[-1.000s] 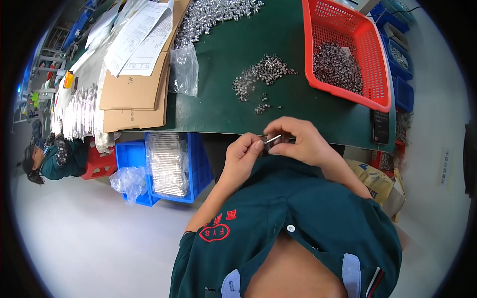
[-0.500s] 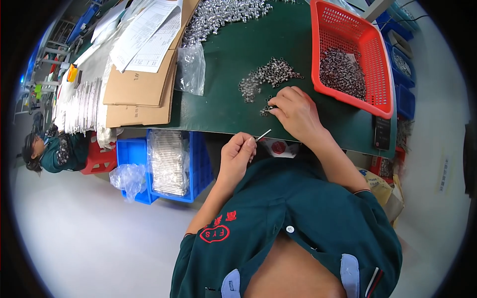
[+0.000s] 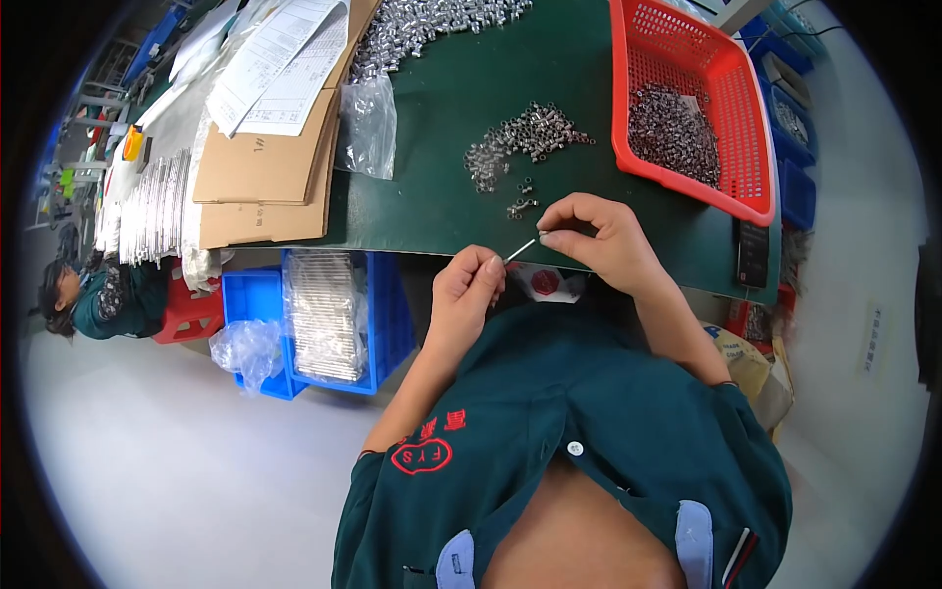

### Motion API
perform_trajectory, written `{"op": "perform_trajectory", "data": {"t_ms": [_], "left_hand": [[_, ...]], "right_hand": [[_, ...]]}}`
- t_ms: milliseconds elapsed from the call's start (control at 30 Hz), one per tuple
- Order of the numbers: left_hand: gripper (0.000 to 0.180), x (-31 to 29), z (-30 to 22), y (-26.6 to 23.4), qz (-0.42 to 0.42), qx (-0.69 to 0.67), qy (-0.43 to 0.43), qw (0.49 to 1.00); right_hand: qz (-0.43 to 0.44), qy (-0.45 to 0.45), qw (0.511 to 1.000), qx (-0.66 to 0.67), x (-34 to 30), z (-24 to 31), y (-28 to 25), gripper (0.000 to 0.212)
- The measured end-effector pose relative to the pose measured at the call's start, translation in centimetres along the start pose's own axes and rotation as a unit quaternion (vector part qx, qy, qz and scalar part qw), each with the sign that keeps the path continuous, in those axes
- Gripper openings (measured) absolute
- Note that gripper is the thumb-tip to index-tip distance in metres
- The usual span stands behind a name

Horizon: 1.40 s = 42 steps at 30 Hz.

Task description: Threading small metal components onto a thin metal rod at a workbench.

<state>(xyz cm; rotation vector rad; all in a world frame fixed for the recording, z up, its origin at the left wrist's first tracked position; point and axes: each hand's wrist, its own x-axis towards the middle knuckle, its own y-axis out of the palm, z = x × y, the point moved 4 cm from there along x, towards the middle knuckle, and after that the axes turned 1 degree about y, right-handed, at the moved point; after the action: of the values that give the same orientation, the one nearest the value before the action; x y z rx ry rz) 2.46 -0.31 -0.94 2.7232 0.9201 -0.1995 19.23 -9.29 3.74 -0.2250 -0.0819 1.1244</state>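
Note:
Just off the table's front edge, my left hand [image 3: 469, 290] is closed on a thin pale rod [image 3: 521, 251] that points up and to the right. My right hand [image 3: 601, 240] pinches a small metal ring [image 3: 543, 235] right at the rod's tip; whether the ring sits on the rod or only meets it, I cannot tell. A few loose rings [image 3: 522, 207] lie on the green table beyond my fingertips. Farther back is a loose heap of the same small metal rings [image 3: 535, 134].
A red perforated basket [image 3: 622, 118] with many small metal parts stands at the right. Shiny metal pieces [image 3: 432, 29] cover the far table. Cardboard [image 3: 250, 177] and papers lie left; below are blue crates [image 3: 378, 324] of rods. Another person [image 3: 108, 299] sits far left.
My right hand has come away from the loose rings toward me, bringing a small ring to the rod's tip. My left hand has stayed nearly in place with the rod.

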Motion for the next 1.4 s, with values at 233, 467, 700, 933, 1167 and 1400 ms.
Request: {"op": "perform_trajectory", "data": {"t_ms": [233, 467, 700, 933, 1167, 1400], "left_hand": [[0.017, -0.2, 0.0, 0.1, 0.01, 0.022, 0.001, 1.0], [0.018, -0.3, 0.0, 0.7, 0.029, -0.01, 0.004, 1.0], [0.019, -0.2, 0.3, 0.7, 0.055, -0.045, -0.009, 0.997], [0.02, -0.1, -0.5, 1.2, 0.067, -0.049, -0.008, 0.996], [0.019, -0.1, -0.8, 1.4, 0.078, -0.085, -0.021, 0.993], [0.022, 0.2, -0.5, 2.3, 0.1, -0.163, -0.047, 0.98]], "right_hand": [[0.054, 0.049, 0.994, 0.085, -0.4, -0.2, 0.6, 0.012], [0.043, 0.018, 0.997, 0.069, -1.2, 0.8, 0.7, 0.011], [0.033, -0.074, 0.989, -0.122, -2.1, 2.3, 0.3, 0.013], [-0.03, -0.107, 0.992, -0.052, -2.0, 2.2, 0.2, 0.012], [-0.002, -0.169, 0.984, -0.054, -2.2, 2.1, 0.5, 0.012], [0.04, -0.055, 0.998, 0.009, -2.2, 1.4, 1.4, 0.026]]}}
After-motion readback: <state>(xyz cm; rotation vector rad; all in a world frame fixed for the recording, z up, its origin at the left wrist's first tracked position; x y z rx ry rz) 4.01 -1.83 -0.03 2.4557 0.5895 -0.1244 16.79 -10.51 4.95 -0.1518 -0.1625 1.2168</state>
